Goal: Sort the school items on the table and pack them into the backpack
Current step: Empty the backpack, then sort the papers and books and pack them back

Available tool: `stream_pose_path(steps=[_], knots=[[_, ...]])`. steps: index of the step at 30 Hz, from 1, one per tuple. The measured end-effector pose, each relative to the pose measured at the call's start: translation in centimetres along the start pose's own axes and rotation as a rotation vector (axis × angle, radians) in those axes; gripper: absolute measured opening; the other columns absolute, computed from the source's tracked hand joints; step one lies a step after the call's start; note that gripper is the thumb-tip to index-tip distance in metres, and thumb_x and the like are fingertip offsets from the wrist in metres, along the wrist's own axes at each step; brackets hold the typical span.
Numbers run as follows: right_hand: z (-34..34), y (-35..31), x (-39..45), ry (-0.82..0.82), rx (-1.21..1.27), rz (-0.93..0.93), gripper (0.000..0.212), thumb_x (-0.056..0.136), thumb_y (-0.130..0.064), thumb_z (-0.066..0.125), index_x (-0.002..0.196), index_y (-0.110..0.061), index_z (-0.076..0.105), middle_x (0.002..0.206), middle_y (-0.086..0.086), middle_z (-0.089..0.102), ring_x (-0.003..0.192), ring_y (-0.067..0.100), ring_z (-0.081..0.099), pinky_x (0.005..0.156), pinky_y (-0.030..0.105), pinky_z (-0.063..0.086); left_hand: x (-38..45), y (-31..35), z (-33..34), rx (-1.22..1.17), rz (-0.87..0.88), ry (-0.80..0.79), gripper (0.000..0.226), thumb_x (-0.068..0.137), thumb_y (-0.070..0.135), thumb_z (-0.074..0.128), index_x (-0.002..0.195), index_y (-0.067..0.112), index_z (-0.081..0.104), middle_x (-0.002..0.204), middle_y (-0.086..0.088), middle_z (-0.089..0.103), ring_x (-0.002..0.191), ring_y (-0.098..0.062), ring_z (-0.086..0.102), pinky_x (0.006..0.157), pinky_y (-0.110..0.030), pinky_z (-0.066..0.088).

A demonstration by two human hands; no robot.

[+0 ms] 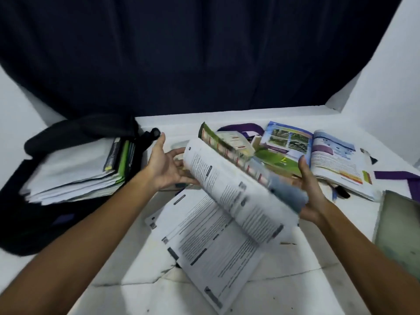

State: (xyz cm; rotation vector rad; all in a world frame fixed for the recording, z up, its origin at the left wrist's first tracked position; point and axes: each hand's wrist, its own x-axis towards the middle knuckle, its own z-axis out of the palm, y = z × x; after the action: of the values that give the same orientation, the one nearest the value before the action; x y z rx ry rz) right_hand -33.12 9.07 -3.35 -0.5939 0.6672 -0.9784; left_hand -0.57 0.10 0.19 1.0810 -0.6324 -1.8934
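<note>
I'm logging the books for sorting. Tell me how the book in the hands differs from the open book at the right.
The held book is lifted and tilted, pages mid-turn; the right-hand book lies flat on the table. The held book shows mostly grey text; the right-hand book shows colour photos. Both are open.

A dark navy curtain (204,53) hangs in soft vertical folds across the whole upper field, closing off the back of the scene. White walls flank it: the left wall (16,105) shows as a narrow wedge, the right wall (386,71) as a broader angled plane. Below lies a white counter (261,289) of marble-like stone, marked with thin dark cracks and faint scuffs. Lighting is even and cool, with soft shadows.
</note>
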Motion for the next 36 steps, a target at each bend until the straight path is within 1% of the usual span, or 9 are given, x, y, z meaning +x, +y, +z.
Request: stream_pose_path(steps=[5,8,11,14,16,20,23,27,36], knots=[[2.5,1.8,2.4,-0.023,-0.628,0.087,0.112,0.05,-0.099,0.038,0.13,-0.023,0.057,0.118,0.019,0.067,0.114,0.029,0.062,0.096,0.045,0.041,-2.1,-0.7,-3.4,-0.02,-0.013,-0.06,0.089,0.081,0.083,0.03,0.136,0.017,0.047,0.131,-0.022,0.058,0.113,-0.043,0.06,0.091,-0.065,0.046],[4.1,3.9,3.2,-0.028,-0.922,0.111,0.076,0.078,-0.081,0.022,0.128,-0.034,0.055,0.12,-0.002,0.068,0.114,0.009,0.057,0.102,0.032,0.036,-2.9,-1.3,-6.1,0.154,-0.021,-0.053,0.089,0.081,0.085,0.022,0.142,0.022,0.039,0.128,-0.025,0.06,0.125,-0.037,0.054,0.105,-0.056,0.039],[5.3,5.8,3.2,-0.04,-1.21,0.031,0.04,0.098,-0.048,0.043,0.133,-0.032,0.054,0.117,-0.012,0.059,0.102,0.0,0.055,0.079,0.008,0.04,-3.9,-2.3,-6.4,0.444,-0.01,-0.004,0.067,0.087,0.074,0.032,0.134,0.029,0.046,0.124,-0.019,0.064,0.113,-0.031,0.062,0.094,-0.046,0.047],[4.5,7.2,3.6,-0.066,-1.743,-0.139,0.05,0.088,-0.047,0.062,0.135,-0.037,0.051,0.139,-0.01,0.049,0.13,0.012,0.039,0.107,0.029,0.03,-5.0,-3.9,-5.9,0.909,0.102,-0.012,0.042,0.09,0.043,0.064,0.128,0.034,0.051,0.126,-0.001,0.064,0.112,-0.012,0.06,0.094,-0.028,0.045],[3.8,7.8,3.8,-0.08,-1.884,-0.14,0.055,0.084,-0.05,0.065,0.136,-0.041,0.048,0.149,-0.011,0.038,0.139,0.015,0.024,0.113,0.043,0.017,-5.6,-5.2,-5.8,1.176,0.203,-0.059,0.065,0.083,0.033,0.075,0.141,0.027,0.046,0.138,0.005,0.053,0.12,-0.003,0.05,0.098,-0.015,0.04],[3.5,8.1,3.7,-0.035,-1.83,-0.14,0.058,0.078,-0.049,0.072,0.132,-0.039,0.053,0.153,-0.002,0.027,0.141,0.02,0.017,0.115,0.044,0.016,-5.9,-7.8,-6.5,1.702,0.389,-0.027,0.086,0.077,0.059,0.072,0.148,0.026,0.038,0.156,-0.003,0.032,0.14,-0.02,0.031,0.114,-0.039,0.027],[3.4,7.7,3.6,0.0,-1.79,-0.073,0.06,0.075,-0.046,0.076,0.131,-0.039,0.055,0.153,0.0,0.021,0.141,0.023,0.018,0.114,0.046,0.022,-5.7,-9.6,-8.1,1.971,0.442,0.002,0.096,0.071,0.089,0.039,0.15,0.036,0.031,0.161,-0.009,0.018,0.14,-0.031,0.024,0.107,-0.053,0.031],[4.3,6.8,3.8,0.02,-1.716,-0.019,0.061,0.073,-0.031,0.082,0.129,-0.031,0.059,0.151,0.006,0.024,0.138,0.026,0.026,0.111,0.04,0.028,-5.7,-11.3,-10.0,2.031,0.473,0.032,0.101,0.065,0.096,0.007,0.151,0.043,0.016,0.164,-0.003,0.004,0.143,-0.03,0.016,0.107,-0.049,0.021],[3.7,5.0,3.2,-0.117,-1.034,0.284,0.044,0.076,0.005,0.073,0.109,-0.024,0.071,0.116,0.001,0.066,0.091,0.022,0.072,0.068,0.033,0.058,-5.3,-11.0,-10.4,2.11,0.46,-0.09,0.088,0.067,0.093,-0.003,0.144,0.052,-0.008,0.163,0.005,-0.01,0.141,-0.029,0.009,0.104,-0.044,0.017]])
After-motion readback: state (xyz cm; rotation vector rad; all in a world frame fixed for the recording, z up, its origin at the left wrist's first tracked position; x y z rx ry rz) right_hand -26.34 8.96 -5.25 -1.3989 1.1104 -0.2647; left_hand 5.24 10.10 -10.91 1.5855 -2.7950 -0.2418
